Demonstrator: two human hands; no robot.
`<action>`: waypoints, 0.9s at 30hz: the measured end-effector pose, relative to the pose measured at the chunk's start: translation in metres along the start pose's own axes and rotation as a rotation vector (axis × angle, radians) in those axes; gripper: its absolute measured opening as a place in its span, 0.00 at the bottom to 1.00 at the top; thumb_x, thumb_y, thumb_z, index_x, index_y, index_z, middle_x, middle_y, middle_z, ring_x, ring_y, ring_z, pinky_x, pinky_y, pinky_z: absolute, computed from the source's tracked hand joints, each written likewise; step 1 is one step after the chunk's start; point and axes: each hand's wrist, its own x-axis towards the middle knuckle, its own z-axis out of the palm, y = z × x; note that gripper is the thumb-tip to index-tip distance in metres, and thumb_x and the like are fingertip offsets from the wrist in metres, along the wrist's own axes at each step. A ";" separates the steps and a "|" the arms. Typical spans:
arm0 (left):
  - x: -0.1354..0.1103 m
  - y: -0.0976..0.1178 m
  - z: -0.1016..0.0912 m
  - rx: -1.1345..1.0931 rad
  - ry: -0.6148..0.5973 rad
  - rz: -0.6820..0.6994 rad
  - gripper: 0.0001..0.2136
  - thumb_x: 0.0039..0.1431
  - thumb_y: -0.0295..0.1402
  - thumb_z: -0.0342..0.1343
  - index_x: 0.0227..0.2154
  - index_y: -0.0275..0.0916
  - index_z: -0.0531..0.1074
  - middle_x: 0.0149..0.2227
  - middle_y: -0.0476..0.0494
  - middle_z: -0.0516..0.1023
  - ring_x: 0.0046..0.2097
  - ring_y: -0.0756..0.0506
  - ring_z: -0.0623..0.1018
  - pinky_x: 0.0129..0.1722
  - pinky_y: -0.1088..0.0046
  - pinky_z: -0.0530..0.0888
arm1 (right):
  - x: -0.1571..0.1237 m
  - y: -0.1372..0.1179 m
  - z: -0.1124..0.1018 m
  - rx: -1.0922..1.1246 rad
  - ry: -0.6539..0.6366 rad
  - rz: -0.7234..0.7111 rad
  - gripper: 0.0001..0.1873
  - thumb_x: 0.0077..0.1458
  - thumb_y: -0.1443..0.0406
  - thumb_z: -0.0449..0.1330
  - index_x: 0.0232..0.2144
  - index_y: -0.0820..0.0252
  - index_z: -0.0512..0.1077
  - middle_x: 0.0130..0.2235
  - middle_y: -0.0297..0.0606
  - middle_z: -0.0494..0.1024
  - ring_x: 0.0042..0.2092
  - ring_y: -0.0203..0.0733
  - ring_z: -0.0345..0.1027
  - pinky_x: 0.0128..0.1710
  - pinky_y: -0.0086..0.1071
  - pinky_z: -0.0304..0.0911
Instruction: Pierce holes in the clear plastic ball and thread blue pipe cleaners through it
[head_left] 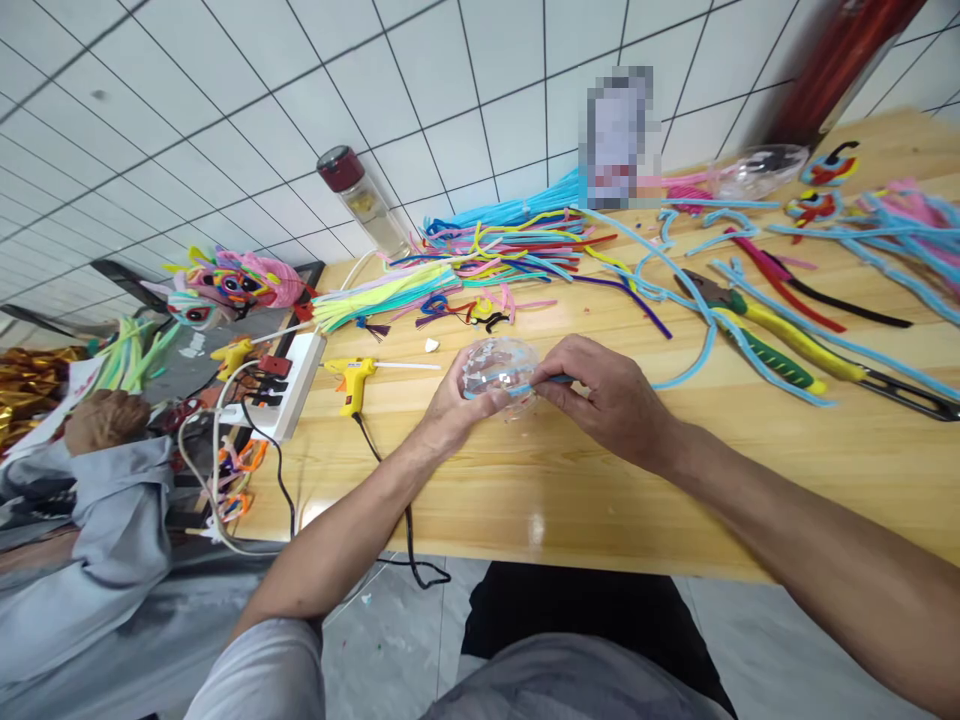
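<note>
A clear plastic ball (pixel 499 362) with pale spots sits in my left hand (pixel 456 398), whose fingers wrap round its left side and underside. My right hand (pixel 606 395) pinches a light blue pipe cleaner (pixel 551 380) against the ball's right side. Another stretch of light blue pipe cleaner (pixel 711 335) curves over the table and ends behind my right hand; I cannot tell if it is the same piece. Left of the ball lies a yellow glue gun (pixel 356 385) with a white glue stick in it. A small white piece (pixel 431 345) rests just beyond my left hand.
Pipe cleaner bundles (pixel 405 290) line the wall side. Yellow-green handled pliers (pixel 780 350) lie right. A power strip (pixel 300 385) with trailing cords, a glass bottle (pixel 364 200) and pipe cleaner figures (pixel 232 285) are left. A co-worker's grey sleeve (pixel 124 500) shows far left.
</note>
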 end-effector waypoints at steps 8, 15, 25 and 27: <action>0.001 -0.001 -0.001 0.019 0.007 0.000 0.41 0.37 0.47 0.78 0.56 0.43 0.70 0.53 0.40 0.80 0.55 0.37 0.80 0.55 0.61 0.76 | -0.001 0.000 0.001 0.010 0.006 0.000 0.03 0.66 0.69 0.61 0.38 0.57 0.75 0.35 0.37 0.77 0.38 0.39 0.72 0.37 0.33 0.66; 0.000 -0.001 0.000 0.016 -0.002 0.002 0.39 0.40 0.47 0.77 0.56 0.44 0.70 0.54 0.41 0.80 0.54 0.38 0.80 0.55 0.61 0.76 | 0.000 -0.001 -0.001 0.026 -0.007 0.036 0.05 0.66 0.68 0.60 0.38 0.56 0.76 0.35 0.36 0.77 0.38 0.39 0.72 0.37 0.33 0.66; -0.002 0.000 0.000 0.022 0.006 -0.024 0.42 0.39 0.47 0.77 0.59 0.43 0.68 0.58 0.38 0.78 0.59 0.35 0.78 0.61 0.57 0.73 | 0.000 -0.002 -0.002 0.032 -0.015 0.035 0.05 0.66 0.69 0.61 0.38 0.55 0.76 0.36 0.35 0.78 0.38 0.39 0.73 0.37 0.32 0.67; -0.002 0.002 0.001 0.016 -0.001 -0.031 0.42 0.40 0.47 0.77 0.59 0.43 0.68 0.58 0.38 0.78 0.59 0.34 0.78 0.60 0.57 0.74 | 0.000 -0.001 -0.002 0.033 -0.007 0.025 0.04 0.65 0.69 0.61 0.39 0.55 0.76 0.35 0.35 0.78 0.38 0.39 0.73 0.37 0.32 0.67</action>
